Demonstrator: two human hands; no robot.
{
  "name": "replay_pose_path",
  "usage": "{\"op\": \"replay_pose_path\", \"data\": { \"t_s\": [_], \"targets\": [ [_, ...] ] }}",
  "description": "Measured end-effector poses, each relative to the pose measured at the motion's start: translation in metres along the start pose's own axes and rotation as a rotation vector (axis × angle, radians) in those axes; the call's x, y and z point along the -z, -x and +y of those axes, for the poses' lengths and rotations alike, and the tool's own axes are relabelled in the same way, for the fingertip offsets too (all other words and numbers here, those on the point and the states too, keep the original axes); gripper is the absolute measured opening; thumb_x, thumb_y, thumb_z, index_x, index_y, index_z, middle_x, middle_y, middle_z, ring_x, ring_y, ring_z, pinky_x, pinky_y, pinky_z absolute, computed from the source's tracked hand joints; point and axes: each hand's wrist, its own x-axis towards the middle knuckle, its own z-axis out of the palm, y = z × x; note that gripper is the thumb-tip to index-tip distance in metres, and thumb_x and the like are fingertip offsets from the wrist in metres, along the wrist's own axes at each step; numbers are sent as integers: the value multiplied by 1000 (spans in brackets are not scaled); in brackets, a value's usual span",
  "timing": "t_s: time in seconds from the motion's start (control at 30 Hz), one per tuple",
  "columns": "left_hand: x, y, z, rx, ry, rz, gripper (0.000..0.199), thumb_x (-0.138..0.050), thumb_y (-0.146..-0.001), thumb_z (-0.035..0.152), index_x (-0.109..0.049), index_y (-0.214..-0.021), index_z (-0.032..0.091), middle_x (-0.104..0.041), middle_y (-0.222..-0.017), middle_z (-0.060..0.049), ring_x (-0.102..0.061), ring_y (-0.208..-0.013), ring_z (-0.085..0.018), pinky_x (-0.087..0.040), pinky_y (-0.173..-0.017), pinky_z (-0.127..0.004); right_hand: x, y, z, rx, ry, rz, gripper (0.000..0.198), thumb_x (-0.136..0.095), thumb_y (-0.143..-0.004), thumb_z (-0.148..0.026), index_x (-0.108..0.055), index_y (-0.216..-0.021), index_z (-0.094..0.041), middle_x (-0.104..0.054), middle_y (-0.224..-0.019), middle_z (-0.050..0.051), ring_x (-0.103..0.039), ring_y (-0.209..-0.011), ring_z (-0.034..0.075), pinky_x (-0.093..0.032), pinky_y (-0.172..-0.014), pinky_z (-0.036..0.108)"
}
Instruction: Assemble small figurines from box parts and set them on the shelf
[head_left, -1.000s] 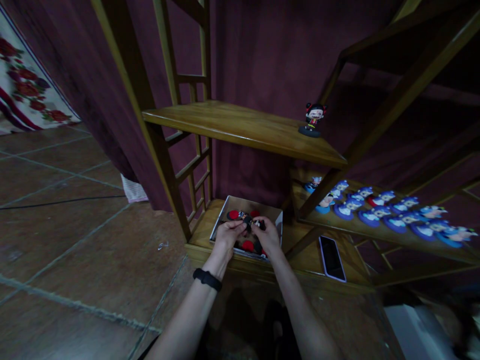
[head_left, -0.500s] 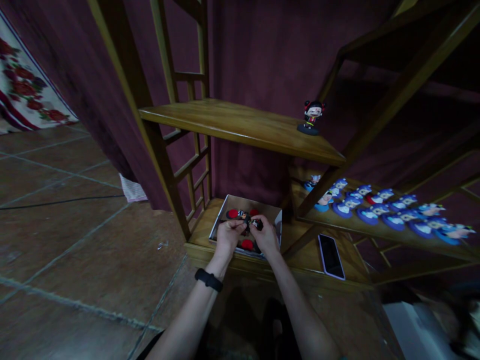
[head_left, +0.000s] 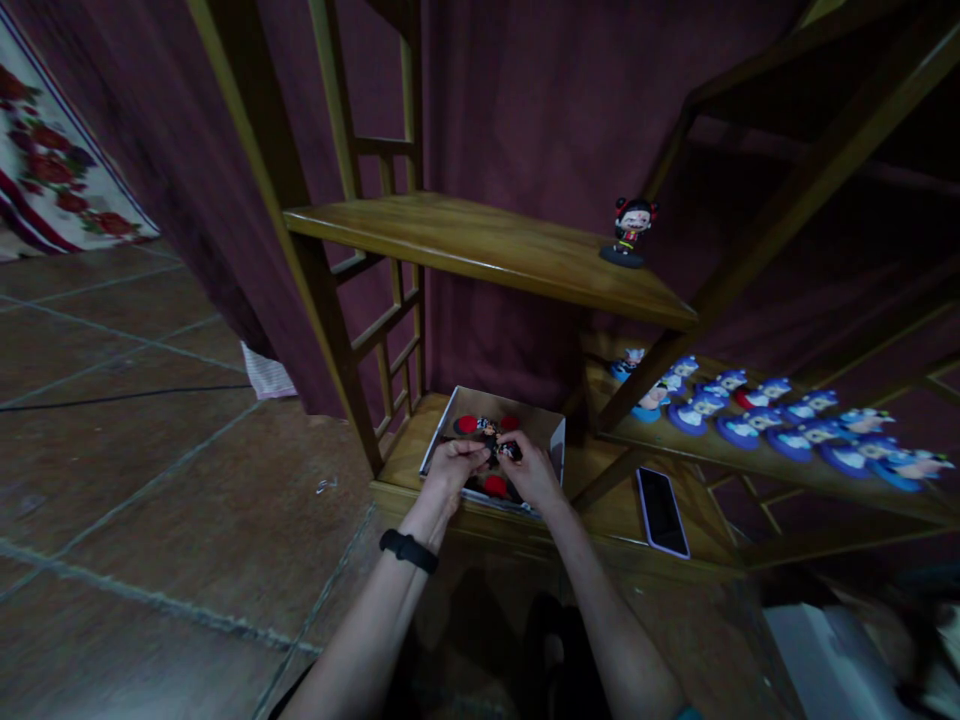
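Note:
Over an open cardboard box [head_left: 556, 440] on the low shelf, both hands work on one small black-haired figurine [head_left: 509, 450]. My left hand [head_left: 456, 468] pinches its dark base end between thumb and fingers. From the other side, my right hand [head_left: 534, 472] closes its fingers round the head end. The figurine is tilted on its side and partly hidden by the fingers. Inside the box, below and around the hands, lie more figurines with red and dark round bases, among them a red base [head_left: 496, 486] near the front and another red base [head_left: 466, 425] at the back left.
A similar figurine [head_left: 631, 230] stands on the upper wooden shelf [head_left: 465, 235], near its right end. Several blue-based figurines [head_left: 761, 425] fill the shelf at right. A phone [head_left: 663, 512] lies on the low shelf, right of the box. Wooden posts [head_left: 300, 290] frame the left side.
My left wrist has turned and shifted slightly left. Both hands still grip the figurine over the box, and the view has moved slightly.

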Motion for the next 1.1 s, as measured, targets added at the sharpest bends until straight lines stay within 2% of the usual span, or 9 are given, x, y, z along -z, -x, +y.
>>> {"op": "replay_pose_path", "data": {
  "t_s": [0.23,0.37,0.5,0.6,0.7,0.83,0.97,1.1],
  "targets": [
    [1,-1,-3,67,-18,2,25,-81,-45,17,-64,-62,10,-63,-56,-3,-59,-54,-11,-50,-60,-26,2,-1,8,74,30,-65,23,-48,-73,-17,-57,-93,-24,-62,-94,2,-56,-92,18,-43,-80,32],
    [-1,-3,-4,98,-60,27,21,-79,-48,15,-64,-63,10,-63,-57,-4,-60,-54,-11,-50,-60,-25,-2,-2,12,59,-100,-59,37,-49,-71,-15,-54,-106,-23,-61,-106,3,-55,-100,17,-41,-88,33],
    [0,-6,-5,101,-33,42,15,-75,-54,13,-64,-63,10,-64,-57,-4,-60,-53,-11,-51,-59,-24,-6,-1,18,-70,-319,-55,57,-55,-68,-19,-43,-124,-25,-59,-112,4,-57,-94,16,-44,-83,32],
    [0,-8,-5,132,47,68,12,-72,-56,10,-63,-63,10,-63,-56,-4,-60,-53,-11,-53,-60,-25,-9,-3,25,-229,-485,-36,63,-59,-66,-22,-40,-126,-25,-64,-97,2,-60,-80,15,-47,-74,30],
    [0,-8,-4,183,132,64,10,-71,-58,9,-61,-61,10,-65,-58,-5,-61,-54,-12,-54,-62,-26,-11,-5,29,-312,-615,-4,52,-62,-63,-25,-52,-114,-24,-66,-82,0,-60,-74,15,-47,-71,30],
    [-2,-8,-3,203,201,58,10,-69,-61,6,-60,-60,10,-64,-56,-5,-62,-55,-12,-55,-64,-27,-10,-4,23,-383,-753,-38,31,-64,-63,-34,-63,-91,-20,-67,-87,3,-60,-79,16,-47,-69,28],
    [-6,-5,-4,201,228,29,10,-67,-62,3,-60,-62,10,-65,-58,-5,-63,-56,-12,-55,-64,-25,-15,-2,19,-435,-818,-7,28,-65,-63,-39,-65,-83,-19,-67,-87,3,-60,-81,17,-47,-70,28],
    [-7,-1,-3,213,207,-22,12,-68,-62,3,-61,-68,10,-66,-63,-5,-64,-58,-13,-55,-64,-24,-21,-3,20,-475,-960,55,26,-70,-57,-36,-65,-74,-18,-67,-80,3,-61,-78,17,-47,-70,29]
  ]
}}
